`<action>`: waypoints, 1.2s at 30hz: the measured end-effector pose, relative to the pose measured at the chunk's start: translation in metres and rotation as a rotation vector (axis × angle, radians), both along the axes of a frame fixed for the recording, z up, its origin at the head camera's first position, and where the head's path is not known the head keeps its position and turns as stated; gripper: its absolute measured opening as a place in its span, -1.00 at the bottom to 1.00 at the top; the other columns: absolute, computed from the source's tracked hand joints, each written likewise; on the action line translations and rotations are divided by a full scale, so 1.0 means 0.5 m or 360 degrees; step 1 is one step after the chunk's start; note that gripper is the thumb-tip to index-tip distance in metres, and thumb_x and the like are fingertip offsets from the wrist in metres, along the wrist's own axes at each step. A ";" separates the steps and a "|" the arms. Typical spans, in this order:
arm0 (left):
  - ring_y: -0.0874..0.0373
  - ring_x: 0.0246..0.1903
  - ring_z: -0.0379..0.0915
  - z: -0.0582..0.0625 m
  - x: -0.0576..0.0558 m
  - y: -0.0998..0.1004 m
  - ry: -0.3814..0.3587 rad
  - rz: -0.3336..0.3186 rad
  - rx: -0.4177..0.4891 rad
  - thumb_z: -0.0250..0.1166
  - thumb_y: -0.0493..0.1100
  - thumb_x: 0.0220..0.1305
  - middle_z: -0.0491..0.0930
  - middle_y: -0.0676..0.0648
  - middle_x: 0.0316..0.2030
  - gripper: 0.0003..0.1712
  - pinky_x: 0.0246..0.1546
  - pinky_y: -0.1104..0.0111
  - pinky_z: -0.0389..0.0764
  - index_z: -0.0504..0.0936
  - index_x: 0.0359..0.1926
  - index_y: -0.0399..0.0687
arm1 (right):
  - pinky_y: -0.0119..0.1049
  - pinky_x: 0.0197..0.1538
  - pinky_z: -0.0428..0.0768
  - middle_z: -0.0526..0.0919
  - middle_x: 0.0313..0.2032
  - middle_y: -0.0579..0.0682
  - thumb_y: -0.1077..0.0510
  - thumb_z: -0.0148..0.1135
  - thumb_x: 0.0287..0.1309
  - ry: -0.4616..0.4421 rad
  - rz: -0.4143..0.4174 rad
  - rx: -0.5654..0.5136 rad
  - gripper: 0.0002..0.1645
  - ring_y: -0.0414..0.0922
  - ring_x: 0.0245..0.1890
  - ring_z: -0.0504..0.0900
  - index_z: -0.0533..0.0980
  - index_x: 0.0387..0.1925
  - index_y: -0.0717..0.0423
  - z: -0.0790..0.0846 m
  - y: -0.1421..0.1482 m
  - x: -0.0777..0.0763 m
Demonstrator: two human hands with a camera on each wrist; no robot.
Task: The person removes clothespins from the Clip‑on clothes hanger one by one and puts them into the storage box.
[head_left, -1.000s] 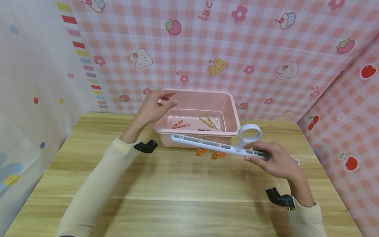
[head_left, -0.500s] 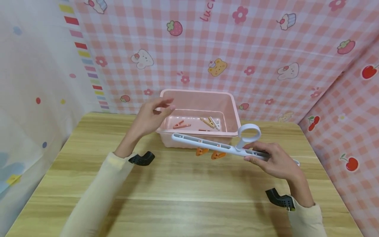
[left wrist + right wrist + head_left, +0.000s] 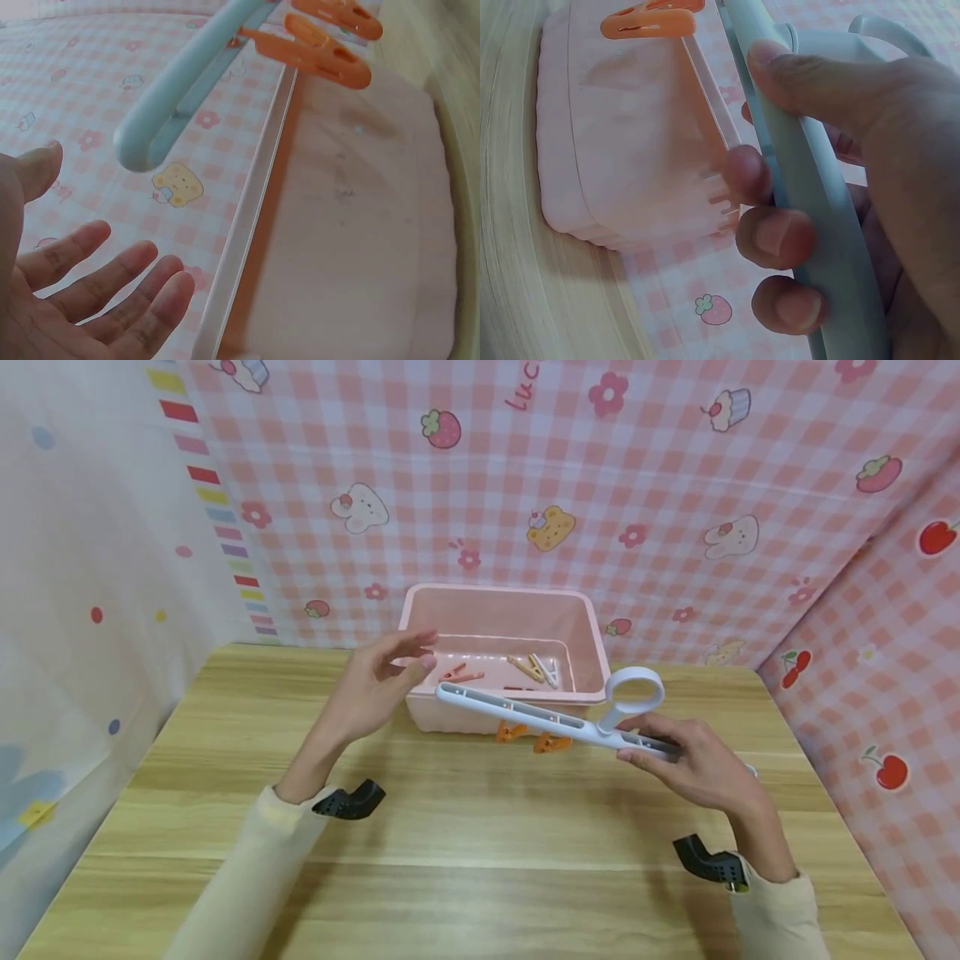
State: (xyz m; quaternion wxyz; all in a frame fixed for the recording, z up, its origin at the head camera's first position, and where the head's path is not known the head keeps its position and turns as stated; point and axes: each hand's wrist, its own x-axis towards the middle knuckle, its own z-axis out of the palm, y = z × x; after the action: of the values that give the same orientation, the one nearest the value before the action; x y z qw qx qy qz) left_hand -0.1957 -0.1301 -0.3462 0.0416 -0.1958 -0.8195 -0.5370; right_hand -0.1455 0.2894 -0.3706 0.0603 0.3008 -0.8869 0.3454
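My right hand (image 3: pixel 693 764) grips one end of a pale blue-white clip hanger (image 3: pixel 517 713), a slotted bar with a ring on top. In the right wrist view its thumb and fingers (image 3: pixel 780 232) wrap round the bar. Two orange clothespins (image 3: pixel 552 743) hang from the underside of the bar. My left hand (image 3: pixel 375 685) holds nothing, its fingers loosely bent, left of the hanger's free end. Behind the hanger stands a pink plastic bin (image 3: pixel 502 602). Inside lie a coral clothespin (image 3: pixel 461 674), a yellow clothespin (image 3: pixel 525 667) and a white clothespin (image 3: pixel 543 671).
The bin stands on a wooden table (image 3: pixel 480 852) near its back edge. Pink checked cloth (image 3: pixel 652 468) hangs behind and at the right, with a white dotted cloth (image 3: pixel 97 552) at the left. More reddish clips lie partly hidden behind the bin's front rim.
My left hand has drawn back from over the bin's left side, toward me and slightly left. The hanger's free end has risen a little; my right hand keeps its grip.
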 end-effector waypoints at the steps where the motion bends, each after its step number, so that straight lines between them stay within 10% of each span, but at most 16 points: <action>1: 0.09 0.23 0.52 -0.002 0.004 0.000 -0.0007 -0.0004 0.0016 0.23 0.06 0.51 0.60 -0.02 0.27 -0.48 0.20 0.08 0.56 0.51 0.38 0.04 | -0.46 -0.30 0.49 0.75 -0.28 -0.19 0.27 0.46 0.19 0.0005 0.0003 0.0001 -0.61 -0.32 -0.43 0.50 0.67 0.02 -0.14 0.000 0.000 0.000; 36: -0.10 0.18 0.57 -0.071 0.084 0.003 -0.0116 -0.0226 0.0199 0.26 -0.23 0.47 0.60 -0.24 0.20 -0.39 0.16 0.27 0.61 0.35 0.47 -0.03 | -0.42 -0.43 0.39 0.55 -0.46 -0.26 0.31 0.45 0.18 0.0013 0.0045 -0.0048 -0.57 -0.36 -0.53 0.35 0.64 0.03 -0.14 0.001 -0.008 0.004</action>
State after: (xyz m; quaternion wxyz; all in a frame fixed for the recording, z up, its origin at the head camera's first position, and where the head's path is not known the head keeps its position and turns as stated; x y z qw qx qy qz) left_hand -0.1536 -0.1286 -0.3817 -0.0142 -0.2308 -0.7694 -0.5955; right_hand -0.1435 0.2853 -0.3702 0.0636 0.3139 -0.8769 0.3584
